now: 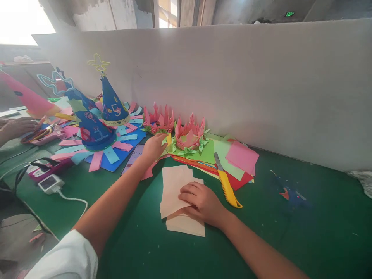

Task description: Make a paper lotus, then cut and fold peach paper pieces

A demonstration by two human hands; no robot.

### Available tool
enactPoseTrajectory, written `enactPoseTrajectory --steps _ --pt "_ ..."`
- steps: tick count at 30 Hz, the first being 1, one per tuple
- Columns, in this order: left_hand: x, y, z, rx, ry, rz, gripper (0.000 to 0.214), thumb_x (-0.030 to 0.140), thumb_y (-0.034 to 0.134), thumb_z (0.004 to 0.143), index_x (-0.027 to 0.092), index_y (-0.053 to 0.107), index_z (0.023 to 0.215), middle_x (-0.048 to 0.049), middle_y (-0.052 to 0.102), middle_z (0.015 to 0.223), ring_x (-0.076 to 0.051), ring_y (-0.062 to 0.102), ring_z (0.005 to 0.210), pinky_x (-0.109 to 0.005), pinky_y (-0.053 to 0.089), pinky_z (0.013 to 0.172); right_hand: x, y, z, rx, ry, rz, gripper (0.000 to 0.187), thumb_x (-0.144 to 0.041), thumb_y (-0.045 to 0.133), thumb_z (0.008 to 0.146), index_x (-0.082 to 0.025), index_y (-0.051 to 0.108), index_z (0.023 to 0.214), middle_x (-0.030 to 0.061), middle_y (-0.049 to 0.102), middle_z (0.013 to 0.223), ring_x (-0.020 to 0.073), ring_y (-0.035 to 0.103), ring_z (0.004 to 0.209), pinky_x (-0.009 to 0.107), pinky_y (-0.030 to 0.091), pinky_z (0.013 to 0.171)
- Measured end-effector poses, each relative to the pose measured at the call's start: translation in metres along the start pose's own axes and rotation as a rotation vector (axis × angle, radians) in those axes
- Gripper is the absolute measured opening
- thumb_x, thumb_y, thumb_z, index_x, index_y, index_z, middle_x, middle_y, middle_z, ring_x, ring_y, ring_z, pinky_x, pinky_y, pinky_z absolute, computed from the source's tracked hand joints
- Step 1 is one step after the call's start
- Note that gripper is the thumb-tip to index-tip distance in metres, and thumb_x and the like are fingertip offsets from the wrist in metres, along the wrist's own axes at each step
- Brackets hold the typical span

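My left hand (157, 147) reaches to the paper lotus flowers at the back, its fingers closed on a small yellow piece (169, 139) that is mostly hidden. Just right of it stands a pink paper lotus (190, 133) with green leaves; a second pink lotus (158, 120) sits behind. On the green table, my right hand (203, 203) lies over a stack of pale pink paper sheets (176, 190), fingers curled on the upper sheets and thumb at their lower edge. A yellow utility knife (226, 184) rests right of the stack, its upper end on coloured paper.
Blue cone hats (112, 102) with pink and light-blue strips stand at the left. Near them are a phone (132, 159), a white charger (50, 184) and another person's hand (20, 128). Pink sheets (242, 157) lie right of the lotuses. A blurred dark-blue tool (295, 197) lies farther right.
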State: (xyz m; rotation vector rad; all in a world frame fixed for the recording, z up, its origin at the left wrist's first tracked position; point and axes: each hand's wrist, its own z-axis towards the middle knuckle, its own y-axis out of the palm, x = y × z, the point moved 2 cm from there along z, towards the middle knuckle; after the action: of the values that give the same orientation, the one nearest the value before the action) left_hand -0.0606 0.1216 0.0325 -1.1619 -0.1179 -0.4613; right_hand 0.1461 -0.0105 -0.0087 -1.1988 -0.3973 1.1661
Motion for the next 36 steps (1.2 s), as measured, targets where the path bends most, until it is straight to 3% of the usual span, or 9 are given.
enactPoseTrajectory --steps 2,5,8,10,13,21,27,31,36 --pt "0.006 0.004 -0.009 -0.044 -0.019 -0.021 0.030 0.018 0.051 0.082 0.017 0.061 0.111 -0.0089 0.063 0.116 -0.022 0.062 0.096 -0.033 0.048 0.082 0.001 0.001 0.000 -0.006 0.001 0.005 0.016 -0.027 0.055 0.085 -0.018 0.063 0.095 0.0081 0.064 0.094 0.0197 0.055 0.088 0.033 0.045 0.079" --pt "0.018 0.006 -0.034 -0.139 0.016 -0.167 0.021 0.017 0.050 0.083 0.017 0.065 0.098 -0.0062 0.067 0.099 -0.017 0.064 0.080 -0.029 0.050 0.074 0.001 0.002 -0.002 -0.023 0.005 0.005 0.017 -0.021 0.056 0.081 -0.018 0.062 0.096 0.0079 0.064 0.096 0.0203 0.055 0.090 0.034 0.045 0.079" --pt "0.032 0.005 -0.064 -0.250 0.173 -0.327 0.015 0.018 0.052 0.083 0.018 0.065 0.090 -0.0049 0.067 0.094 -0.016 0.063 0.082 -0.027 0.051 0.074 0.001 0.002 -0.003 -0.031 0.019 0.009 0.025 -0.011 0.053 0.073 -0.019 0.061 0.096 0.0072 0.064 0.097 0.0205 0.054 0.091 0.034 0.045 0.080" --pt "0.040 0.006 -0.080 -0.302 0.302 -0.403 0.014 0.021 0.053 0.084 0.018 0.066 0.089 -0.0063 0.067 0.098 -0.018 0.062 0.092 -0.029 0.049 0.082 0.001 0.001 -0.003 -0.022 0.038 0.013 0.028 -0.008 0.050 0.069 -0.018 0.060 0.093 0.0067 0.065 0.095 0.0203 0.055 0.090 0.034 0.045 0.080" --pt "0.045 0.011 -0.094 -0.348 0.363 -0.398 0.016 0.019 0.050 0.086 0.018 0.066 0.090 -0.0077 0.065 0.106 -0.019 0.059 0.102 -0.032 0.048 0.088 0.001 0.000 -0.003 -0.006 0.059 0.011 0.025 -0.007 0.047 0.068 -0.019 0.058 0.088 0.0069 0.065 0.092 0.0205 0.055 0.090 0.035 0.046 0.081" --pt "0.050 0.016 -0.097 -0.326 0.393 -0.249 0.012 0.018 0.049 0.086 0.018 0.060 0.091 -0.0075 0.062 0.118 -0.021 0.054 0.108 -0.038 0.042 0.095 0.001 -0.005 -0.002 -0.019 0.026 0.025 0.022 -0.007 0.048 0.067 -0.019 0.058 0.082 0.0066 0.064 0.091 0.0193 0.056 0.086 0.034 0.047 0.078" --pt "0.049 0.015 -0.100 -0.339 0.391 -0.180 0.015 0.023 0.044 0.090 0.020 0.058 0.093 -0.0052 0.055 0.130 -0.021 0.050 0.114 -0.041 0.037 0.098 0.002 -0.012 -0.004 0.001 0.022 0.100 0.017 -0.010 0.048 0.076 -0.020 0.059 0.084 0.0051 0.065 0.082 0.0187 0.058 0.089 0.032 0.048 0.078" --pt "0.044 0.013 -0.100 -0.378 0.381 -0.203 0.013 0.024 0.047 0.089 0.021 0.057 0.097 -0.0045 0.053 0.132 -0.023 0.047 0.117 -0.042 0.035 0.100 0.007 -0.012 -0.005 0.041 0.144 0.189 0.010 -0.016 0.049 0.083 -0.020 0.058 0.081 0.0046 0.065 0.081 0.0180 0.059 0.084 0.031 0.047 0.075" --pt "0.043 0.008 -0.095 -0.393 0.407 -0.249 0.013 0.025 0.054 0.085 0.020 0.060 0.096 -0.0074 0.057 0.124 -0.023 0.049 0.112 -0.041 0.038 0.096 0.011 -0.010 -0.003 0.071 0.277 0.235 0.015 -0.022 0.049 0.088 -0.020 0.057 0.076 0.0016 0.061 0.070 0.0152 0.055 0.070 0.028 0.044 0.066"
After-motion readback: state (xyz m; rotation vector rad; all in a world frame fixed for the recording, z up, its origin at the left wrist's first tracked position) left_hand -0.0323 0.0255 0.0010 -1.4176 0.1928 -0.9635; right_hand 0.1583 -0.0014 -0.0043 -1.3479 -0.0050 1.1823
